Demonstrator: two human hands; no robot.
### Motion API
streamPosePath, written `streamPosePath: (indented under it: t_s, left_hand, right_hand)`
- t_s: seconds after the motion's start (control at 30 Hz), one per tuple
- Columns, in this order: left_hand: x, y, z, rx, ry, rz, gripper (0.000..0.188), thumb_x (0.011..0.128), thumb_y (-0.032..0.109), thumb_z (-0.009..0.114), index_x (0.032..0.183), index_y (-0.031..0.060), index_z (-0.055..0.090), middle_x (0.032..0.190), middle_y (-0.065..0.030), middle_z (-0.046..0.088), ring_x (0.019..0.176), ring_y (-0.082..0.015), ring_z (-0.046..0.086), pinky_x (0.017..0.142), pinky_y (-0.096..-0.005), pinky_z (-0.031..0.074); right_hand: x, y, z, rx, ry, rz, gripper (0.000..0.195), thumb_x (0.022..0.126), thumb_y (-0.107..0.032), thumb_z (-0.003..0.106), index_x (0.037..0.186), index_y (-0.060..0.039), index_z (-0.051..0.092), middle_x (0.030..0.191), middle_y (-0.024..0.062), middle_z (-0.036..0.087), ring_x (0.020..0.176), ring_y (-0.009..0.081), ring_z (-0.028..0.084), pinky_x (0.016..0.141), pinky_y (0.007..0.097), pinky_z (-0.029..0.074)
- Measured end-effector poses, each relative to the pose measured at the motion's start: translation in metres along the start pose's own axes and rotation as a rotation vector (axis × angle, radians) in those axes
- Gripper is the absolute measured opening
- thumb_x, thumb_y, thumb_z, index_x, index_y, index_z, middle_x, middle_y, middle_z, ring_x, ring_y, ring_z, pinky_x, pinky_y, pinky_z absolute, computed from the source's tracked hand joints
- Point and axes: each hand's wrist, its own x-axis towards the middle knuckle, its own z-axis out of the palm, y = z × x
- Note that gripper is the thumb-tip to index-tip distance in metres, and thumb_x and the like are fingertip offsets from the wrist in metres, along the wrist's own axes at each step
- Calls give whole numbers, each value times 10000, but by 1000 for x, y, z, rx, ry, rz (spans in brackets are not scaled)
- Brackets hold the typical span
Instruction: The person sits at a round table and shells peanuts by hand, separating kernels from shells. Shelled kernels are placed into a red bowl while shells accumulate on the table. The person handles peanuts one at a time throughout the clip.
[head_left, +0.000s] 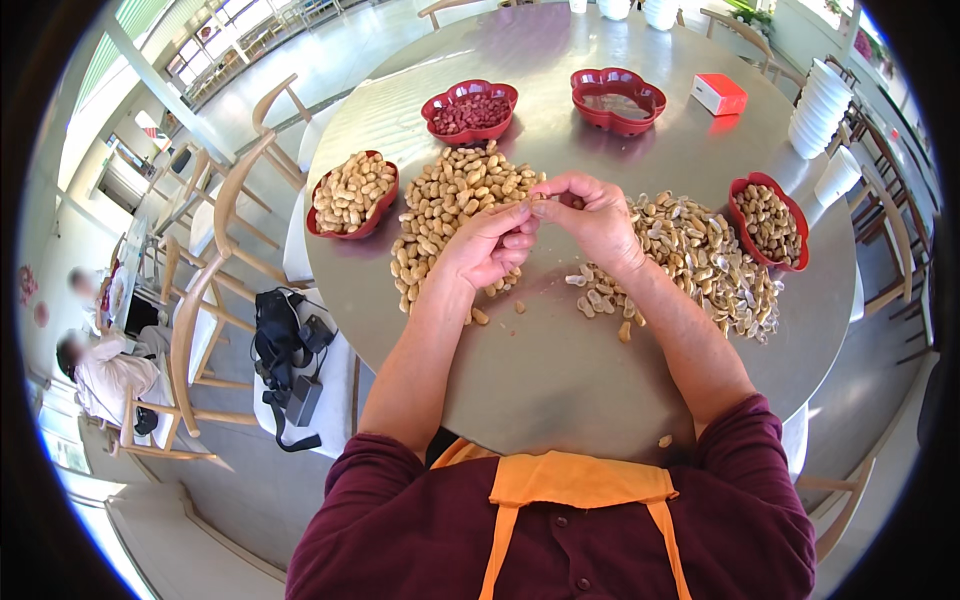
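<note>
My left hand (487, 244) and my right hand (596, 221) meet fingertip to fingertip above the table. Pinched between them is a peanut (537, 197), mostly covered by the fingers. Beneath and beyond my left hand spreads a heap of unshelled peanuts (457, 187). A pile of split peanut shells (694, 255) lies beside my right wrist. Farther back stands a red scalloped bowl (450, 96) of shelled reddish kernels (472, 114). To its right, another red bowl (619, 124) holds what looks like clear liquid.
Red bowls of unshelled peanuts stand at the left (352, 193) and right (769, 221) of the round metal table (555, 375). A red-and-white box (718, 94) and stacked white cups (821, 109) are at the back right. A black bag (277, 330) rests on a left-hand chair.
</note>
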Motion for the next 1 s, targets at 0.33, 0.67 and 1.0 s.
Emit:
streamPosePath:
  t_s: [0.33, 0.67, 1.0]
  left_hand:
    - [0, -2, 28, 805, 327, 302, 291, 922, 301, 598, 1033, 33, 629, 718, 28, 479, 557, -37, 379, 444, -183, 264]
    - [2, -6, 25, 589, 307, 299, 288, 962, 283, 530, 1046, 18, 610, 745, 14, 491, 578, -41, 392, 454, -181, 266]
    - [8, -8, 12, 91, 240, 157, 223, 973, 233, 495, 1000, 18, 550, 832, -39, 516, 670, -102, 442, 488, -202, 330]
  right_hand:
    - [0, -2, 0, -256, 26, -8, 186, 764, -26, 692, 946, -61, 707, 802, -28, 657, 615, 37, 433, 566, 201, 412]
    - [2, -6, -1, 22, 20, 209, 179, 796, -29, 685, 974, -32, 708, 855, 14, 685, 737, 37, 560, 688, 192, 472]
    - [1, -1, -4, -251, 8, -63, 222, 780, -3, 670, 978, -92, 718, 887, -11, 676, 709, 48, 549, 592, 202, 433]
